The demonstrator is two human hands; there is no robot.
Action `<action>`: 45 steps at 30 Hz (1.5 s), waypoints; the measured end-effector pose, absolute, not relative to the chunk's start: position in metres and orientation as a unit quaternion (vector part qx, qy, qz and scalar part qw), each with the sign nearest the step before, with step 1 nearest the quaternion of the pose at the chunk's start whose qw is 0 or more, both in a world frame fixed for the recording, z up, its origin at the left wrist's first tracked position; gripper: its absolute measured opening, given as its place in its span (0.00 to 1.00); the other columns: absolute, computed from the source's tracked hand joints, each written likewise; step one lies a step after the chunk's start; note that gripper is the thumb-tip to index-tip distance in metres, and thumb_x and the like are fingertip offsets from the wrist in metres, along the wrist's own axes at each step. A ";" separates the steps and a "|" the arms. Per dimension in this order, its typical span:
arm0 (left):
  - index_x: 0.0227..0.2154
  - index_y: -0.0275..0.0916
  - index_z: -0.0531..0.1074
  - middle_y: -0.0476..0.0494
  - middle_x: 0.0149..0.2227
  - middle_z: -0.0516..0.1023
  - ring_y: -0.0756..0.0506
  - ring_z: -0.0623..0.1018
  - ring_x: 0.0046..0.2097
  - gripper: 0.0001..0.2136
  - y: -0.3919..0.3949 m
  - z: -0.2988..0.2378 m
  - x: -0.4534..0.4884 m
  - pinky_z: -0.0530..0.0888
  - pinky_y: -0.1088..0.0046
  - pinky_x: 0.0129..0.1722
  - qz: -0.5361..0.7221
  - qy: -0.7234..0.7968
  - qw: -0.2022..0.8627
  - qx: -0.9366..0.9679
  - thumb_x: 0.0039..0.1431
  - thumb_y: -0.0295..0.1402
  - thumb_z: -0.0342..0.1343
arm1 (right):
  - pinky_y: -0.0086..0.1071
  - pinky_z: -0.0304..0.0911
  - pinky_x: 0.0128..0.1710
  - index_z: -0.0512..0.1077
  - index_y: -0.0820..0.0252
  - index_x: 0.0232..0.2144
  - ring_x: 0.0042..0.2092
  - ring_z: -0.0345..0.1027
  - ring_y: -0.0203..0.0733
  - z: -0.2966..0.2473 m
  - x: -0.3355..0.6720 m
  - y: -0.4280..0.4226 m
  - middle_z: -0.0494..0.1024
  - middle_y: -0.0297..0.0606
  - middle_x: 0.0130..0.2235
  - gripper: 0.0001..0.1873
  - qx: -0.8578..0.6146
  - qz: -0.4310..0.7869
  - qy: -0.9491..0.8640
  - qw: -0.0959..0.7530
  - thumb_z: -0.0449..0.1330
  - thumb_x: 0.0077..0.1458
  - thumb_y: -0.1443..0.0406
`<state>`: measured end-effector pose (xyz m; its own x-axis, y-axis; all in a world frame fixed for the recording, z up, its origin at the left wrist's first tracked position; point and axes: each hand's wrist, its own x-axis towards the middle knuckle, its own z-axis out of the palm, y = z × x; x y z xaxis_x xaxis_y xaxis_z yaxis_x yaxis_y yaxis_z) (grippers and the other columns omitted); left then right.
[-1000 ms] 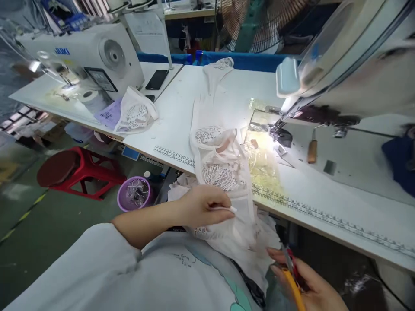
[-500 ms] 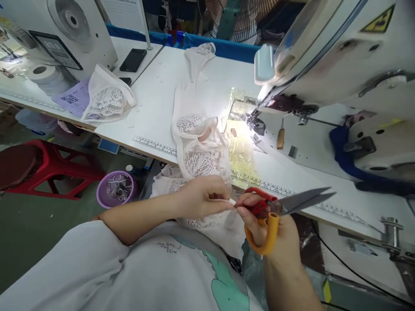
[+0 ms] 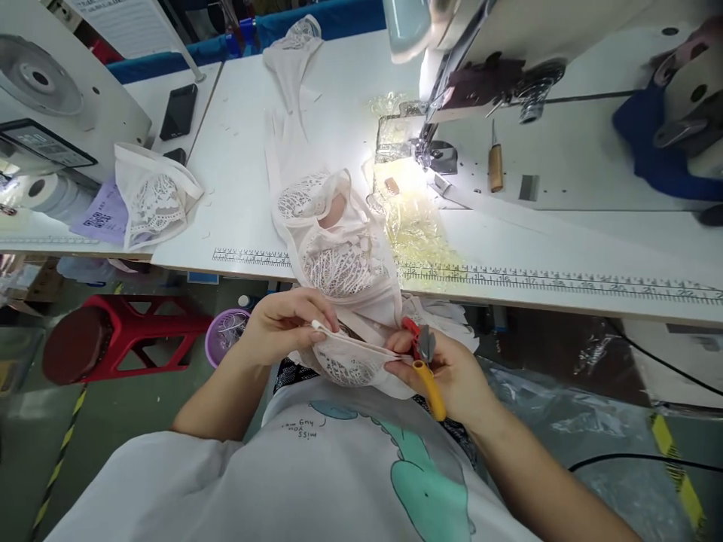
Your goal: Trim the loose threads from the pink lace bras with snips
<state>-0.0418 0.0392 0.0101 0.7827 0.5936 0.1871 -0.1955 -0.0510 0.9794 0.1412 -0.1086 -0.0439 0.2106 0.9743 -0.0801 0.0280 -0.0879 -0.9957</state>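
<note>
My left hand (image 3: 288, 327) pinches one end of the edge of a white lace bra (image 3: 350, 361) held above my lap. At the other end of that edge, my right hand (image 3: 440, 369) pinches the fabric between thumb and finger. Scissors (image 3: 428, 376) with red and orange handles also rest in my right hand, their blades seen nearly end-on. Just beyond my hands, more white lace bra pieces (image 3: 342, 263) lie over the table edge, joined to or overlapping the held one; I cannot tell which.
A sewing machine (image 3: 508, 45) with its lamp lit stands at the right, an awl (image 3: 495, 165) on its bed. Rulers (image 3: 565, 280) run along the table's front edge. At left are a lace cup (image 3: 155, 199), a phone (image 3: 179, 111), a red stool (image 3: 135, 339) and a purple bin (image 3: 212, 342).
My hands have moved apart, with the bra edge stretched between them. The scissors have turned from pointing right to nearly end-on. My view has shifted right.
</note>
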 end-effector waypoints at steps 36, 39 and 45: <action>0.25 0.34 0.71 0.45 0.25 0.72 0.51 0.71 0.28 0.05 0.025 0.018 -0.051 0.69 0.74 0.29 0.314 0.220 0.585 0.715 0.54 0.29 0.58 | 0.38 0.73 0.36 0.68 0.59 0.45 0.43 0.74 0.52 -0.029 0.145 -0.114 0.76 0.48 0.47 0.24 -0.526 0.194 -0.729 0.393 0.51 0.44 0.75; 0.24 0.34 0.70 0.47 0.23 0.70 0.52 0.68 0.26 0.08 0.022 0.013 -0.046 0.66 0.77 0.25 0.330 0.269 0.638 0.642 0.54 0.32 0.58 | 0.36 0.72 0.38 0.65 0.57 0.51 0.45 0.73 0.51 -0.030 0.148 -0.120 0.76 0.46 0.48 0.27 -0.535 0.263 -0.703 0.389 0.52 0.46 0.73; 0.22 0.35 0.66 0.52 0.18 0.66 0.55 0.63 0.18 0.15 0.022 -0.006 -0.042 0.61 0.80 0.17 0.306 0.358 0.705 0.530 0.48 0.41 0.63 | 0.37 0.71 0.41 0.66 0.54 0.33 0.46 0.72 0.52 -0.052 0.150 -0.137 0.77 0.41 0.43 0.08 -0.555 0.337 -0.653 0.389 0.55 0.49 0.71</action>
